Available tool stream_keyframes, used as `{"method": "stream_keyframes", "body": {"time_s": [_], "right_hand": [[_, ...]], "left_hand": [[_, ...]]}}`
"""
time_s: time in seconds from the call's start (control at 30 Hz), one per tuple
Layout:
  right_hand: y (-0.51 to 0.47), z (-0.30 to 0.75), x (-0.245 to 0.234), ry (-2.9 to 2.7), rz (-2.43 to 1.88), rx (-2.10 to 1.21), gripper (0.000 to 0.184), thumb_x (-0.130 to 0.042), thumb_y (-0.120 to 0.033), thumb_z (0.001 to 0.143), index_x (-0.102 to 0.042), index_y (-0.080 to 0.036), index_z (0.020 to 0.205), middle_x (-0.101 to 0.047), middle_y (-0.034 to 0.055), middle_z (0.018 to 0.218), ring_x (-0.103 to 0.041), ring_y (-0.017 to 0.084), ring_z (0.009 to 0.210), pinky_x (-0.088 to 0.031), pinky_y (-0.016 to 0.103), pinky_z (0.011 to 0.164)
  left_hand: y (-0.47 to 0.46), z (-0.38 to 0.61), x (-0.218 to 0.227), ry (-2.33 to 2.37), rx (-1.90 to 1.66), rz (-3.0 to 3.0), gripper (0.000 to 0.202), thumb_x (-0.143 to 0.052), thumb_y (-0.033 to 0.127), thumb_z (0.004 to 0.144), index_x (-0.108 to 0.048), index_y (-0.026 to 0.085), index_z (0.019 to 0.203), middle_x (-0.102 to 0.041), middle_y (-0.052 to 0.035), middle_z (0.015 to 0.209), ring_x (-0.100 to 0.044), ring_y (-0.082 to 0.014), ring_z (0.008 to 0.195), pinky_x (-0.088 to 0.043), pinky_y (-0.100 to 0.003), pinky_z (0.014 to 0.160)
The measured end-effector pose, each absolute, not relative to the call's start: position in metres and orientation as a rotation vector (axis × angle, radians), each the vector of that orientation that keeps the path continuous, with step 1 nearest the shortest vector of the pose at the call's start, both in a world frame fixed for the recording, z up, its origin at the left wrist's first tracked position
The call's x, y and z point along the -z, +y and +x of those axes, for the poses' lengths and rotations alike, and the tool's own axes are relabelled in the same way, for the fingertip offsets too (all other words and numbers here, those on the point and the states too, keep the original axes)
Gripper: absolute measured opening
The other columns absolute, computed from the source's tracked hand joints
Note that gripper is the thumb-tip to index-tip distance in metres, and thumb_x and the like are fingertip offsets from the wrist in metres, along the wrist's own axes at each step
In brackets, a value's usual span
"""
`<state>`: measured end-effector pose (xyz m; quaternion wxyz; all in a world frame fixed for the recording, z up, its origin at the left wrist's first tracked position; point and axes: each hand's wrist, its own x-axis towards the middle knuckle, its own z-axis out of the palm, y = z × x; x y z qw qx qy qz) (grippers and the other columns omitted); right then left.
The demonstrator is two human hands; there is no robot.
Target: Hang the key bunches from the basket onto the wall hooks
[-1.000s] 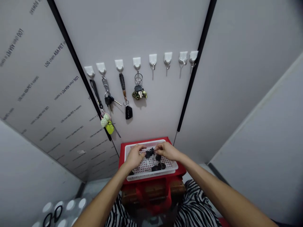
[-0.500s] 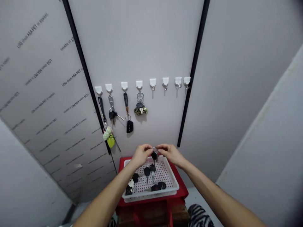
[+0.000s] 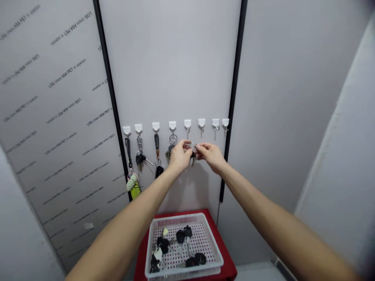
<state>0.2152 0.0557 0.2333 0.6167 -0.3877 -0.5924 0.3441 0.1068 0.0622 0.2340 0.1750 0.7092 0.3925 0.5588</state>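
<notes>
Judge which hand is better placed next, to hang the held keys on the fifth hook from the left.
Probably the left hand: its fingers appear closer to that hook, while the right hand sits farther right.

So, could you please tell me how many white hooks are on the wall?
8: the first hook, second, third and fourth from the left carry hanging keys or straps; the fifth, sixth, seventh and eighth continue the row rightward to the black strip. None looks hidden.

The left hand (image 3: 179,157) partly hides a black-and-brass key bunch (image 3: 168,153), its forearm (image 3: 143,208) overlaps a black plastic fob (image 3: 159,171), and the silver-ringed dark keys (image 3: 192,157) are too small to count.
</notes>
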Motion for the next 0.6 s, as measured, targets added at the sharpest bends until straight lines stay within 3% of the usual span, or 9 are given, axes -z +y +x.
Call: {"method": "stream_keyframes", "body": {"time_s": [0.17, 0.33, 0.47, 0.6], "right_hand": [[0.071, 0.204, -0.273, -1.334, -0.897, -0.744, 0.009, -0.048, -0.02, 0.063, -0.046, -0.012, 0.06, -0.049, -0.0028, 0.049, -0.042, 0.003, 0.038, -0.035, 0.015, 0.038], [0.085, 0.198, -0.273, -1.313, -1.006, -0.723, 0.01, -0.046, -0.018, 0.064, -0.045, -0.012, 0.057, -0.049, -0.002, 0.049, -0.041, 0.003, 0.038, -0.035, 0.016, 0.037], [0.085, 0.204, -0.261, -1.298, -1.066, -0.682, 0.008, -0.044, -0.019, 0.063, -0.049, -0.012, 0.064, -0.049, -0.0016, 0.052, -0.041, 0.003, 0.039, -0.034, 0.016, 0.038], [0.074, 0.214, -0.21, -1.272, -1.069, -0.485, 0.02, -0.042, -0.02, 0.063, -0.049, -0.014, 0.081, -0.051, -0.0008, 0.062, -0.044, 0.005, 0.048, -0.035, 0.016, 0.043]], "left_hand": [[0.07, 0.108, -0.264, 1.266, -1.676, 2.052, 0.03, -0.042, 0.011, 0.061, -0.047, 0.014, 0.09, -0.053, -0.0032, 0.082, -0.049, -0.0086, 0.067, -0.038, -0.023, 0.067], [0.069, 0.107, -0.263, 1.325, -1.602, 2.113, 0.025, -0.043, 0.011, 0.061, -0.05, 0.013, 0.085, -0.053, -0.0043, 0.084, -0.048, -0.0101, 0.071, -0.037, -0.026, 0.071], [0.057, 0.098, -0.236, 1.285, -1.537, 2.123, 0.025, -0.044, 0.013, 0.062, -0.051, 0.014, 0.085, -0.054, -0.0033, 0.083, -0.048, -0.0086, 0.065, -0.038, -0.025, 0.069], [0.047, 0.073, -0.171, 1.279, -1.431, 2.036, 0.025, -0.043, 0.014, 0.062, -0.05, 0.014, 0.086, -0.055, -0.0028, 0.081, -0.048, -0.0081, 0.064, -0.038, -0.022, 0.065]]}}
